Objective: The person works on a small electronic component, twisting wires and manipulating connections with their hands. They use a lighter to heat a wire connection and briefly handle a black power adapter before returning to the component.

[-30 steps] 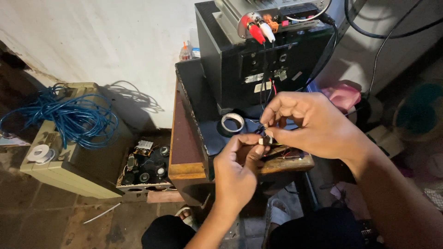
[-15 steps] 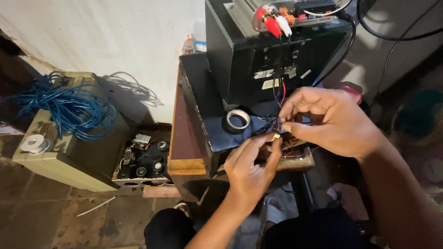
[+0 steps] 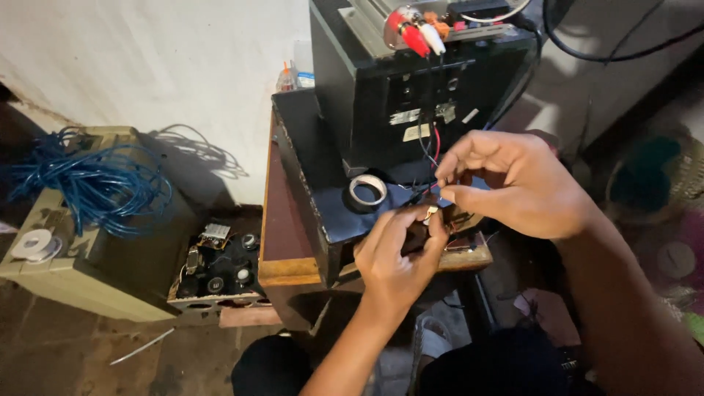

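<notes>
Two hands (image 3: 455,220), one tape roll (image 3: 367,190)

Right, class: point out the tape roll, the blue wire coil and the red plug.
tape roll (image 3: 367,190), head view, on its front rim.
blue wire coil (image 3: 95,183), head view, mid-tangle.
red plug (image 3: 412,37), head view, on its body.

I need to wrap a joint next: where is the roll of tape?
In the head view, the roll of tape lies flat on the dark blue surface, in front of the black box, just left of both hands.
</notes>
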